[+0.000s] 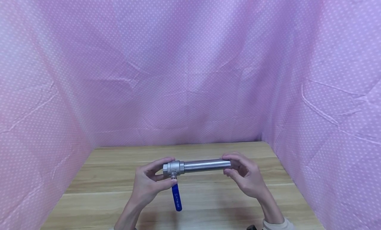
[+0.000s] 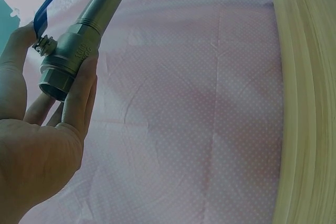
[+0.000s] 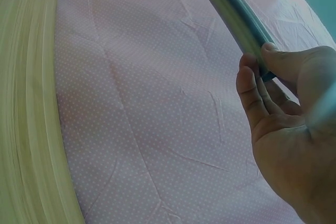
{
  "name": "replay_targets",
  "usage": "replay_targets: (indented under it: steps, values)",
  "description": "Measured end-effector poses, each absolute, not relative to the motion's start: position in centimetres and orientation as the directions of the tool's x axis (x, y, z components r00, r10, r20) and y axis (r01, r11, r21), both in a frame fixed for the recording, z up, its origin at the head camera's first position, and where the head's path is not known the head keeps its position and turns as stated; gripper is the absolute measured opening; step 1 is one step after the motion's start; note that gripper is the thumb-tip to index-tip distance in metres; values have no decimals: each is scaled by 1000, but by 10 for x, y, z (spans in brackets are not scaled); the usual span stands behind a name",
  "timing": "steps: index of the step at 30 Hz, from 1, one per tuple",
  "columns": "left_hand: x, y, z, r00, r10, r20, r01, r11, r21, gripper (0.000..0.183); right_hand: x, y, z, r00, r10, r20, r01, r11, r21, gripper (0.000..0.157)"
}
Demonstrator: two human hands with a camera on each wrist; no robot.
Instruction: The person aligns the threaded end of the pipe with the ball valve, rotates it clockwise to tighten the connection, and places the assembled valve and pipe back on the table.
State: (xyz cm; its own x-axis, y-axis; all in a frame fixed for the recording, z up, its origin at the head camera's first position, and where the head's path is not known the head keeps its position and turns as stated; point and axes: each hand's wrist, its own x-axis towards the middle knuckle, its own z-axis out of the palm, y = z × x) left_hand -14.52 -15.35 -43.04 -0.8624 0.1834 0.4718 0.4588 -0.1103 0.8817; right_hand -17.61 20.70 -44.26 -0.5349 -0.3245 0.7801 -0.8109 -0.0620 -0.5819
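Note:
A silver ball valve (image 1: 175,167) with a blue lever handle (image 1: 177,197) is joined to one end of a smooth steel pipe (image 1: 206,165). My left hand (image 1: 146,183) grips the valve body, its thumb by the base of the lever. In the left wrist view, fingers lie along the valve (image 2: 68,56) and its open end faces the palm. At the other end of the pipe, my right hand (image 1: 247,175) pinches the tip between thumb and fingers, as the right wrist view of the pipe (image 3: 236,17) also shows. Valve and pipe are held level above the table.
A light wooden tabletop (image 1: 119,167) lies under both hands. Pink cloth with white dots (image 1: 187,91) hangs behind it and along both sides. A small black object (image 1: 251,227) shows at the bottom edge, near the right sleeve (image 1: 278,224).

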Motion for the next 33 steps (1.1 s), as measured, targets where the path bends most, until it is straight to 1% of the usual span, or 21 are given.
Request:
replay_targets:
  steps: [5,12,16,24,26,33]
  values:
    - [-145,-154,-431,-871,188,453,439,-113,891,63,-175,208,-443,-546,-323,773,-813,-19,-582,56]
    - [-145,-154,-431,-866,187,465,451,-111,885,63,-174,210,-444,-600,-316,735,-783,47,-620,53]
    - [-145,-154,-431,-863,188,469,454,-118,883,63,-175,211,-445,-601,-313,735,-785,58,-617,52]
    - [-145,-154,-431,-858,183,481,470,-102,877,62,-175,211,-445,-603,-309,736,-780,34,-625,53]
    - [-146,-153,-430,-856,181,485,475,-98,875,62,-175,211,-444,-593,-309,743,-785,16,-620,54]
    - [-146,-153,-431,-855,178,487,477,-98,873,62,-177,207,-443,-525,-310,793,-821,-61,-567,58]
